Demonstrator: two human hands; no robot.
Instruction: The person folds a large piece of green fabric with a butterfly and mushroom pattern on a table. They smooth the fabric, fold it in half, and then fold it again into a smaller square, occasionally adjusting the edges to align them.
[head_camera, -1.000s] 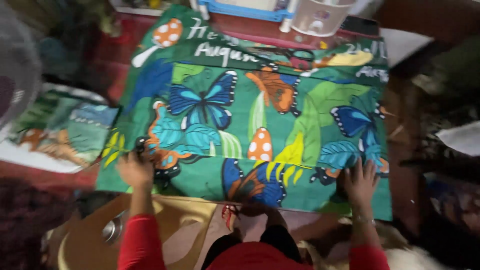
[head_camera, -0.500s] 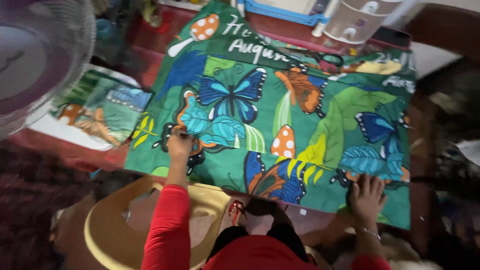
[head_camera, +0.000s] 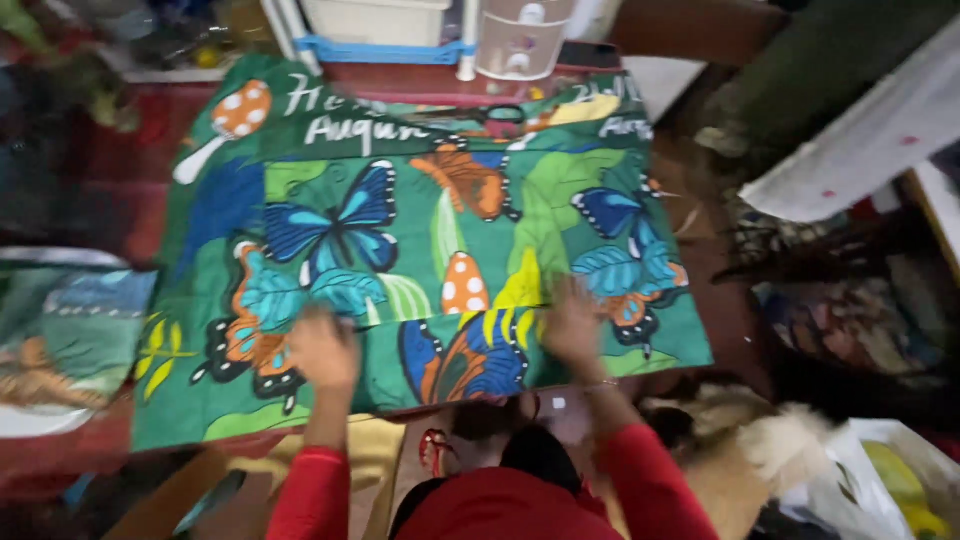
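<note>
Head view: you've got both palms flat on the butterfly painting (head_camera: 420, 270), fingers spread, holding nothing. Your left hand (head_camera: 323, 348) and right hand (head_camera: 572, 325) press near its bottom edge, probably pinning it flat. Plastic drawers (head_camera: 525, 38) sit above it.

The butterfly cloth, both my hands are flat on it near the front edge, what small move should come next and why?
Probably slide both hands outward toward the near corners. The left hand and right hand rest close together on the green butterfly cloth, and its front edge sags unevenly over the table edge, lower on the left. Spreading them would likely flatten it.
</note>
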